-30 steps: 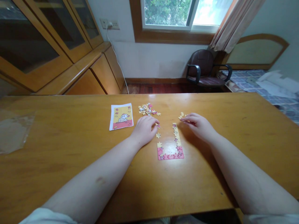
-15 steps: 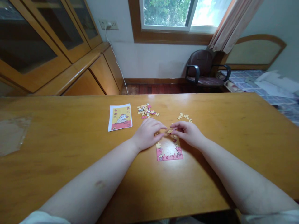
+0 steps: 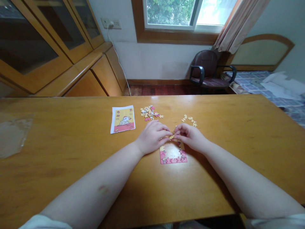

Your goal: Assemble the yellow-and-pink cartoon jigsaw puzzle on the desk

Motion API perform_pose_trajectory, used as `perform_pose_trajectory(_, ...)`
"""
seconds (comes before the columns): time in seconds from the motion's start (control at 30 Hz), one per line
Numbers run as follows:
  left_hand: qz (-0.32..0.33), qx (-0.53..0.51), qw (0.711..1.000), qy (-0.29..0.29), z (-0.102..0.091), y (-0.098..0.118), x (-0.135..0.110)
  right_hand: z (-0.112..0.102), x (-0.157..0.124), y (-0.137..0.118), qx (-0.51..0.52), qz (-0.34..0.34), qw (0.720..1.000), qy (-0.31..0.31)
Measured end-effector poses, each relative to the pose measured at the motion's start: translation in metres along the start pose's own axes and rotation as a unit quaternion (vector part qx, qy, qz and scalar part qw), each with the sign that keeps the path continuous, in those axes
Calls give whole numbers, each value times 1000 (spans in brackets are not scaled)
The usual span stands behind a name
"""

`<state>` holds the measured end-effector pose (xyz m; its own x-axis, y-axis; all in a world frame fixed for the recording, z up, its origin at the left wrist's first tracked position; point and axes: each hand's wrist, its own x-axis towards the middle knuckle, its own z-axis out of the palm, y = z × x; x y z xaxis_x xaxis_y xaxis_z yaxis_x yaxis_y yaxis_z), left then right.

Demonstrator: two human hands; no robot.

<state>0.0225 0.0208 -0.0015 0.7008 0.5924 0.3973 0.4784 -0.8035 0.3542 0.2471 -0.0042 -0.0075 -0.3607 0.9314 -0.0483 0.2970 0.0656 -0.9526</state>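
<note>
My left hand [image 3: 152,138] and my right hand [image 3: 190,136] meet fingertip to fingertip over the table. Between them they pinch a small yellow puzzle piece [image 3: 171,137]. Just below the hands lies a partly built puzzle frame [image 3: 173,156], pink along its bottom edge with an open middle. A heap of loose puzzle pieces [image 3: 150,113] lies beyond my left hand. A smaller scatter of yellow pieces [image 3: 189,120] lies beyond my right hand. A printed picture card [image 3: 122,119] showing a white animal on yellow lies flat to the left.
The wooden table [image 3: 71,149] spans the view; a clear plastic bag [image 3: 11,135] lies at its far left. Behind it stand wooden cabinets [image 3: 47,47], a dark office chair [image 3: 207,70] under the window, and a bed [image 3: 274,86] at right.
My right hand came in from the small yellow scatter toward the centre. My left hand shifted right to meet it. Both now pinch one piece above the frame's top.
</note>
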Motion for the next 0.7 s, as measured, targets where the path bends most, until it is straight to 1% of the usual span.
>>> perform_pose_trajectory(0.1,1,5,1000,1,-2,0,0,0,-1,-1,-17,-7,1000,-9)
perform_pose_trajectory(0.17,-9,10,1000,14,-5,-5,0,-2,-1,-1,-50,-19,999,-3)
perform_pose_trajectory(0.3,-81,24,994,67,-9,-20,-1,-9,0,3,-137,-33,989,53)
perform_pose_trajectory(0.37,-108,27,992,62,-10,-24,-1,-13,1,6,-160,-32,983,82)
perform_pose_trajectory(0.5,-122,32,991,34,-9,-22,-1,-18,3,7,-190,-24,973,129)
perform_pose_trajectory(0.57,-133,30,990,34,-10,-21,-1,-19,3,7,-200,-26,970,137)
perform_pose_trajectory(0.7,-138,20,990,27,-12,-22,-2,-19,3,9,-203,-32,970,129)
